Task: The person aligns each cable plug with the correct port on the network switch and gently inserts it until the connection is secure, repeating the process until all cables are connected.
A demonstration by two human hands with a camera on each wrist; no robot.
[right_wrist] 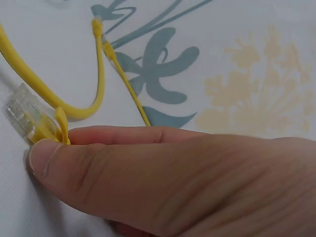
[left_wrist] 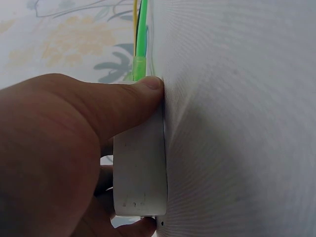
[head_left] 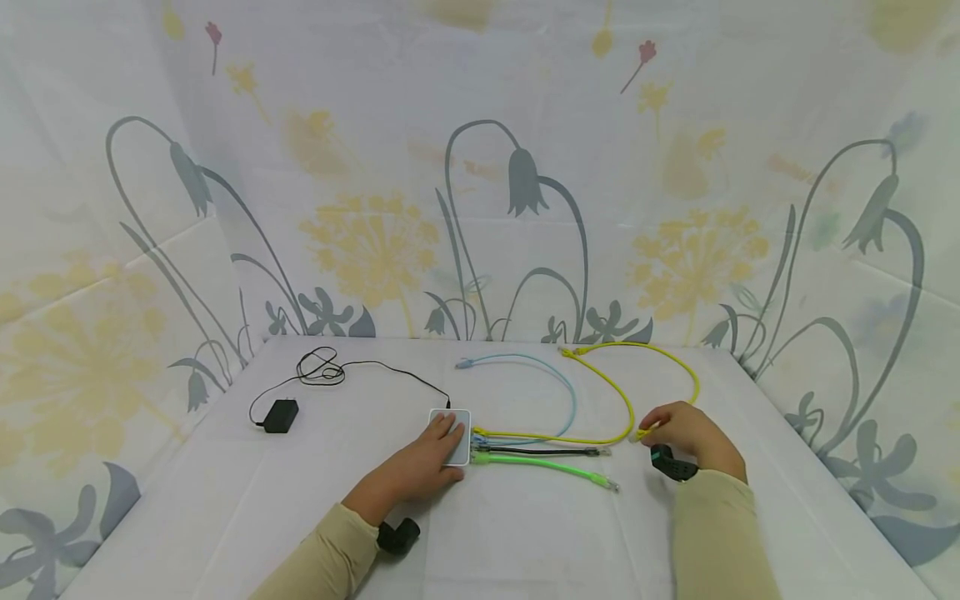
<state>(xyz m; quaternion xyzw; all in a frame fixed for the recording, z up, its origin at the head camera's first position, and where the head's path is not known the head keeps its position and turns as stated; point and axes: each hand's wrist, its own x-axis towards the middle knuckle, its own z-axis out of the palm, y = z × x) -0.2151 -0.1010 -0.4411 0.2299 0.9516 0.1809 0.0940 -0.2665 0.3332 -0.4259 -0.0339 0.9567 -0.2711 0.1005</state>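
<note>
A small white network switch (head_left: 461, 454) lies near the table's middle, and my left hand (head_left: 420, 462) holds it. In the left wrist view, the thumb is along its side (left_wrist: 140, 173) near the green plug, with other fingers at the far end. To the right, my right hand (head_left: 686, 433) pinches one end of a loose yellow network cable (head_left: 696, 375). Its clear plug (right_wrist: 25, 112) sticks out past the thumb and index finger. A second yellow cable (head_left: 618, 392), a light blue cable (head_left: 573, 392), a black cable (head_left: 540, 452) and a green cable (head_left: 540, 465) run from the switch's right side.
A black power adapter (head_left: 281, 417) lies at the left, its thin cord (head_left: 390, 364) running to the back of the switch. The far ends of the two yellow cables lie close together near the back edge. A flower-printed cloth (head_left: 487, 250) stands behind the white table (head_left: 525, 542).
</note>
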